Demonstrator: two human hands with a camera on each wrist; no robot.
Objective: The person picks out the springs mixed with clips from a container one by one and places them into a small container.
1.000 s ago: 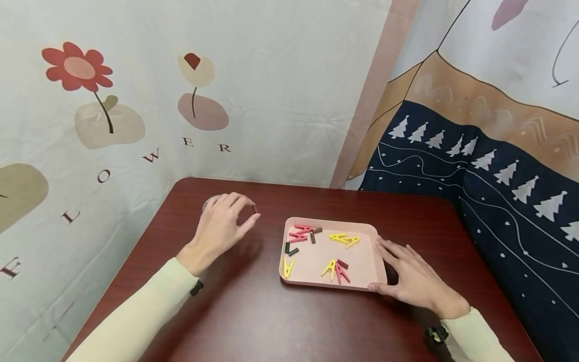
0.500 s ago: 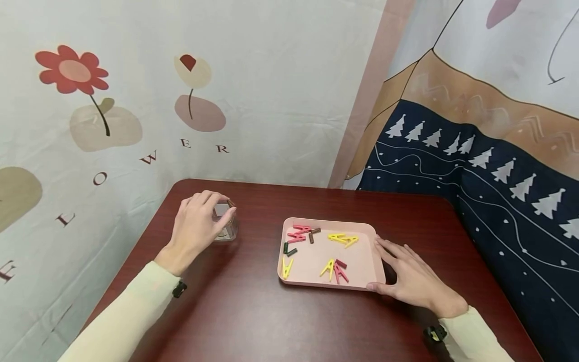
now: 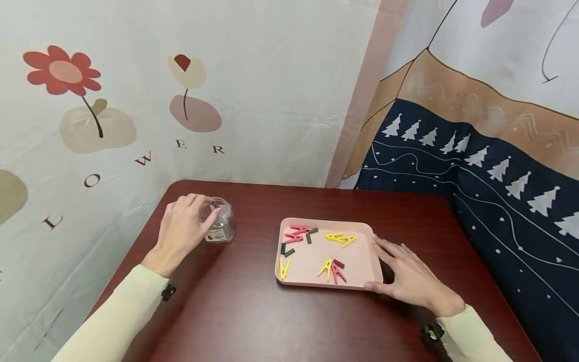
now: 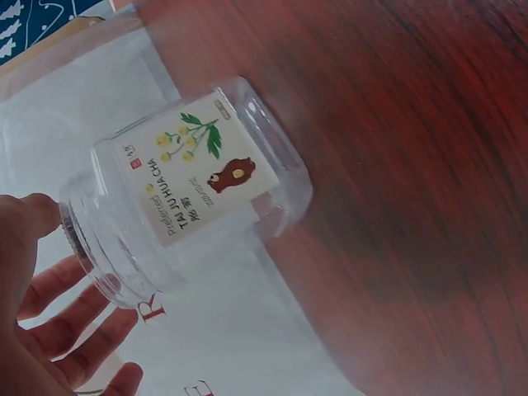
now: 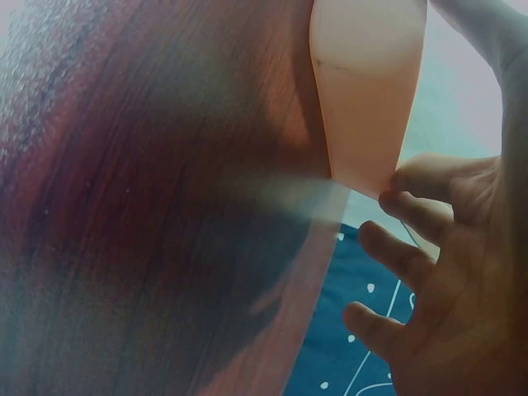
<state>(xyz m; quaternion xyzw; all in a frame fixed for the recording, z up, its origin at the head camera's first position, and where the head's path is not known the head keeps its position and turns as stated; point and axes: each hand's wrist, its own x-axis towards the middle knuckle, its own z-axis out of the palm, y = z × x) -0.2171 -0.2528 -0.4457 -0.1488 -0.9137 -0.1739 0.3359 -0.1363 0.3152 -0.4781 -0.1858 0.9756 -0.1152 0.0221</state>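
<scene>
The left hand (image 3: 183,226) pinches a small brown spring (image 3: 215,204) between thumb and finger at the open mouth of a clear jar (image 3: 221,231); whether the spring is inside the rim or just above it I cannot tell. The jar stands upright on the dark reddish surface (image 3: 226,317), its label (image 4: 198,169) showing a bear and yellow flowers. The right hand (image 3: 416,281) is extended, its fingers touching the right edge of a pink tray (image 3: 357,274) and its thumb at the near right corner. In the tray, two pink clips (image 3: 294,238) lie at the far left with two brown springs (image 3: 309,238) beside them, and two dark green springs (image 3: 289,252) are nearer the left wall. One yellow clip (image 3: 284,270) lies in the near left corner, two more overlap (image 3: 334,237) toward the far right, and another sits near the front beside a pink clip and a red spring (image 3: 338,263). Behind the surface hangs white cloth (image 3: 271,90) printed with flowers; dark blue cloth (image 3: 416,168) with white trees hangs at the right.
</scene>
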